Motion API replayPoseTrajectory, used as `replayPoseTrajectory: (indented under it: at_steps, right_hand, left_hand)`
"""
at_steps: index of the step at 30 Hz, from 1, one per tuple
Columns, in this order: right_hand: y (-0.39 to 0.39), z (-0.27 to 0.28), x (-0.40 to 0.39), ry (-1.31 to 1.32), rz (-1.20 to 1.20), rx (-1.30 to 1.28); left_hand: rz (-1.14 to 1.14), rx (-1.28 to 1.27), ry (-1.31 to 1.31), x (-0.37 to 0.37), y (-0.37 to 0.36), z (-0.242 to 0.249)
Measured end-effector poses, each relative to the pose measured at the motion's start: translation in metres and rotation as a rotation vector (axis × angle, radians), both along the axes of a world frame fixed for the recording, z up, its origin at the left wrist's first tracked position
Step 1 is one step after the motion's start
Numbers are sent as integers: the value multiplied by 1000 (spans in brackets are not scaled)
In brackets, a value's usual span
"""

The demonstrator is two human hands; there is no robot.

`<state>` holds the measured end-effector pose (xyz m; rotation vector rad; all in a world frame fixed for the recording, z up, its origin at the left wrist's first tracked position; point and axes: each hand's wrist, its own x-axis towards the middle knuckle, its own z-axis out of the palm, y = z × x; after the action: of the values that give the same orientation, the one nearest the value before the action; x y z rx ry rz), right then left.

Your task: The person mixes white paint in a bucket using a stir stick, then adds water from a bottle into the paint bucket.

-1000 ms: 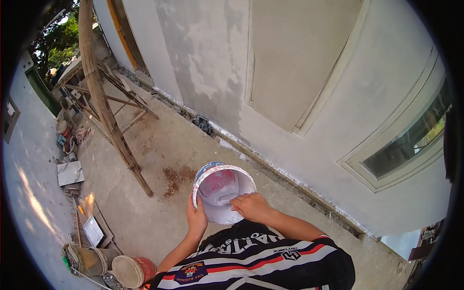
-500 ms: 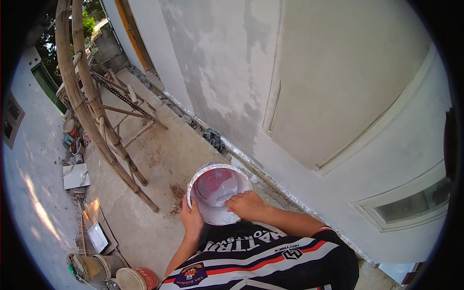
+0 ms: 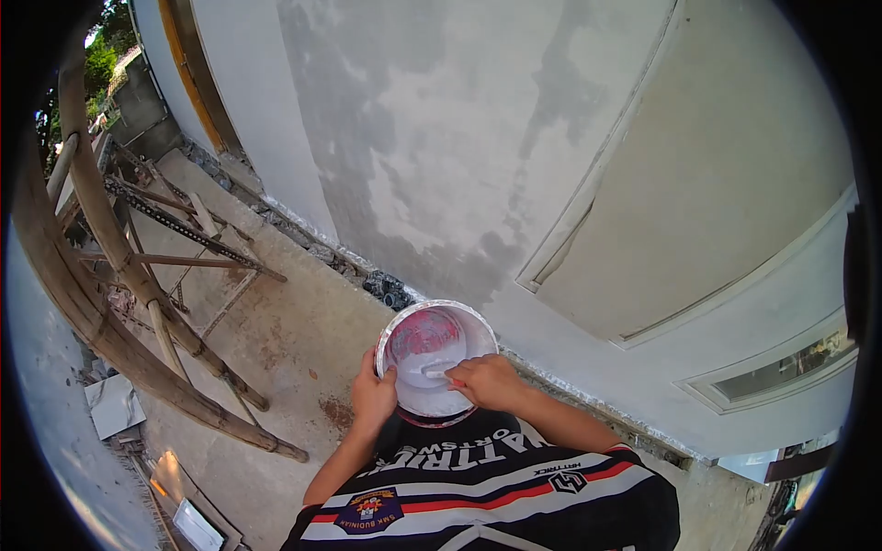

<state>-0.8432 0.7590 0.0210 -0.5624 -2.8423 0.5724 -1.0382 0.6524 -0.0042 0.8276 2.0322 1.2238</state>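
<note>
A bucket is tilted toward me in front of my chest, its inside coated with white, paint-like stuff and a pinkish-red patch on the bottom. My left hand is closed on the bucket's left rim, thumb over the edge. Inside the bucket's opening, my right hand is closed round a small white-smeared tool. Its kind is hard to make out, since the fingers cover most of it and its end lies against the white stuff.
A bamboo ladder leans at the left, by a wooden trestle. Ahead rises a patchy grey-white wall with a beige panel. Rubble lines its foot. White tile pieces and a white-topped tray lie lower left.
The view has swung right and toward the wall, so the ladder now sits further left. My right hand has shifted within the bucket, and the tool in it now shows.
</note>
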Motion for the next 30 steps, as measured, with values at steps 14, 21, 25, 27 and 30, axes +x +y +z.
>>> replayPoseTrajectory:
  at_steps: [14,21,25,27,30]
  right_hand:
    - [52,18,-91,72,-10,167]
    - [55,33,-113,150,-17,233]
    - [56,41,-124,150,18,248]
    - [56,41,-128,154,37,268]
    - [54,42,-134,147,52,275]
  left_hand:
    - [-153,361,112,-107,67,21]
    - [-103,508,87,-117,67,29]
    - [-40,545,100,-121,60,27]
    - [-19,561,92,-123,59,27]
    - [14,562,45,-125,52,30]
